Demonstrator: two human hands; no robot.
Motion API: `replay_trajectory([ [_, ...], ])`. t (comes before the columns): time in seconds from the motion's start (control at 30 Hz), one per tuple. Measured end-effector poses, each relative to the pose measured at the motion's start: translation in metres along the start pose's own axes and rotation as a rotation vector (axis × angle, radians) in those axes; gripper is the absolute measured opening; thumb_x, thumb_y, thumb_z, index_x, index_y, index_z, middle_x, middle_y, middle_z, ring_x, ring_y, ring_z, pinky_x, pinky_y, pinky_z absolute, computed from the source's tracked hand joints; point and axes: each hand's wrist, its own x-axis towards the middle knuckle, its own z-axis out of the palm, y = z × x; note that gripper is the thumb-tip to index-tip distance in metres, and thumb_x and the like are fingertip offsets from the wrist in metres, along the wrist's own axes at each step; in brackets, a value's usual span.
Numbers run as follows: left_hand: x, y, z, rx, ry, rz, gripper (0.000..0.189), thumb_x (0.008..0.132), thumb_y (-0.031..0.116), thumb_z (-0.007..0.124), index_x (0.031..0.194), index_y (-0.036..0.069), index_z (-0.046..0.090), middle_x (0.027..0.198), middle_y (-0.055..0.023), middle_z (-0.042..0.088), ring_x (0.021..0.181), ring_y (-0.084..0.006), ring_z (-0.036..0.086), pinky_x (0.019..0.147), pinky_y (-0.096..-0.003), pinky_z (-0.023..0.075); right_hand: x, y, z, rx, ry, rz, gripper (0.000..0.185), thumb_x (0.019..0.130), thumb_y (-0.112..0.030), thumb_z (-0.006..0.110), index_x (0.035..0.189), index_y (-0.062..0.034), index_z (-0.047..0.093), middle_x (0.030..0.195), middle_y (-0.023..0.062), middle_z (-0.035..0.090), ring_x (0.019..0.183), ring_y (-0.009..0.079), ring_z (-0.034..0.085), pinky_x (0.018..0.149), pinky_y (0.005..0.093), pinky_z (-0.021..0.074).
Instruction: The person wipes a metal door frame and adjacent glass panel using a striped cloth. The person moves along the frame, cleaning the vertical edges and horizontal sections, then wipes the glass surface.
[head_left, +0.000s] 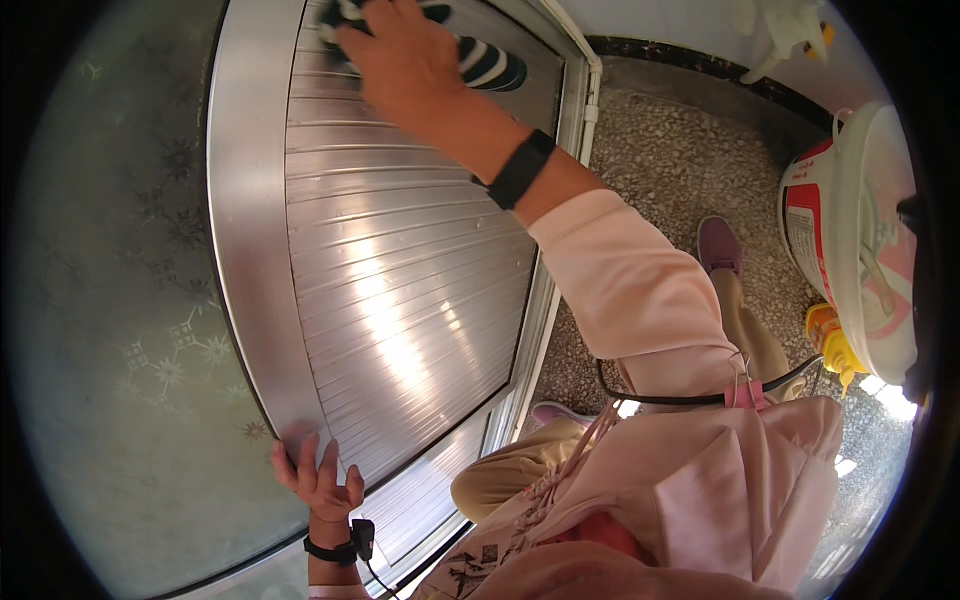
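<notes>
My right hand (409, 64) presses a dark-and-white striped cloth (491, 66) against the ribbed metal panel (420, 247) of a door, at the top of the view. Its fingertips and part of the cloth are cut off or blurred. Lower left, my left hand (319, 472) rests with spread fingers on the smooth metal door frame (251, 262), near the panel's corner, and holds nothing. Patterned frosted glass (157, 322) fills the door beyond that frame. Both wrists wear black bands.
A white lidded plastic bucket (806, 217) stands at the right, beside a yellow squeeze bottle (836, 349). A white spray bottle's trigger head (787, 37) shows at upper right. White pipe (591, 112) runs along the door jamb. My purple shoes (718, 244) are on the speckled floor (652, 150).
</notes>
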Motion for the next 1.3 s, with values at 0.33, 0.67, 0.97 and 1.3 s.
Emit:
replay_trajectory([
  [0.33, 0.002, 0.001, 0.0, -0.006, -0.014, -0.026, 0.036, 0.084, 0.034, 0.053, 0.094, 0.003, 0.066, 0.117, -0.0131, 0.057, 0.127, -0.0466, 0.032, 0.103, -0.0545, 0.0286, 0.009, -0.013, 0.005, 0.082, -0.065, -0.017, 0.016, 0.067, -0.013, 0.061, 0.082, -0.01, 0.068, 0.085, 0.0058, 0.055, 0.084, 0.0269, 0.054, 0.06, 0.0385, 0.0484],
  [0.67, 0.002, 0.001, 0.003, -0.02, 0.018, -0.015, 0.035, 0.083, 0.033, 0.053, 0.095, 0.002, 0.065, 0.117, -0.0134, 0.057, 0.126, -0.0467, 0.032, 0.104, -0.0551, 0.028, -0.012, -0.001, -0.008, 0.007, -0.123, 0.053, 0.028, 0.064, -0.008, 0.064, 0.092, -0.0122, 0.069, 0.09, 0.0072, 0.056, 0.086, 0.027, 0.053, 0.057, 0.041, 0.0493],
  [0.97, 0.0, 0.001, 0.005, -0.026, 0.018, -0.024, 0.036, 0.083, 0.033, 0.054, 0.097, 0.002, 0.065, 0.118, -0.0129, 0.057, 0.127, -0.0461, 0.032, 0.103, -0.0555, 0.0276, -0.028, 0.018, -0.019, -0.102, -0.11, 0.075, 0.025, 0.066, -0.016, 0.062, 0.09, -0.0102, 0.068, 0.086, 0.006, 0.055, 0.087, 0.0276, 0.053, 0.057, 0.0421, 0.0479],
  [1.3, 0.002, 0.001, 0.002, -0.013, 0.013, -0.005, 0.036, 0.082, 0.031, 0.053, 0.102, 0.003, 0.063, 0.118, -0.0128, 0.057, 0.125, -0.0467, 0.033, 0.103, -0.0558, 0.0281, -0.005, 0.004, 0.005, 0.045, -0.009, 0.017, 0.019, 0.067, -0.014, 0.061, 0.084, -0.0098, 0.068, 0.084, 0.0059, 0.056, 0.084, 0.0274, 0.053, 0.059, 0.0401, 0.0484],
])
